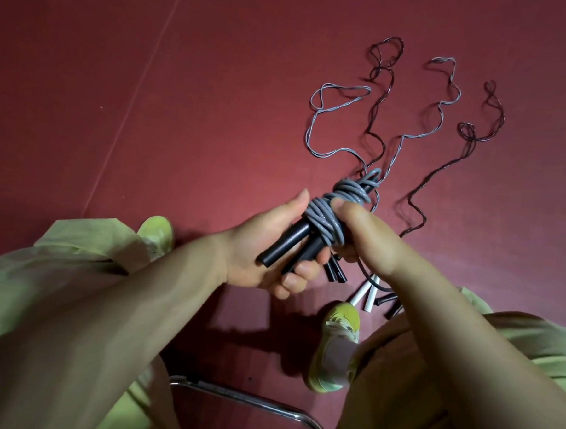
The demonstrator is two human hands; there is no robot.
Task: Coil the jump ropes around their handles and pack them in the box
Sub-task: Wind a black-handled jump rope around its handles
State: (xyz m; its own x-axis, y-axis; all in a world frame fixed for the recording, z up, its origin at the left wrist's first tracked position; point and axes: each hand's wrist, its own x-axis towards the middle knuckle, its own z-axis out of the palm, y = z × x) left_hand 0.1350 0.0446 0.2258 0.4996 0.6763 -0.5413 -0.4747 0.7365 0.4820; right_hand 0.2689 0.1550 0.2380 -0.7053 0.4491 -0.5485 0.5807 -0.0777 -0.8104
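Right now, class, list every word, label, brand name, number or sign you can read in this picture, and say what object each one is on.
None can be read.
Black handles in the left hand: no print visible.
Grey rope coiled round them, pinched by the right hand: no print visible.
White handles on the floor: no print visible.
Yellow-green shoe: no logo legible.

I sit indoors on a metal-framed chair [249, 399] over a dark red floor [147, 141] that looks like sports or gym matting, with a seam line [144, 76] running far left of the chair. Jump ropes [410, 129] lie loose on it beyond the chair.
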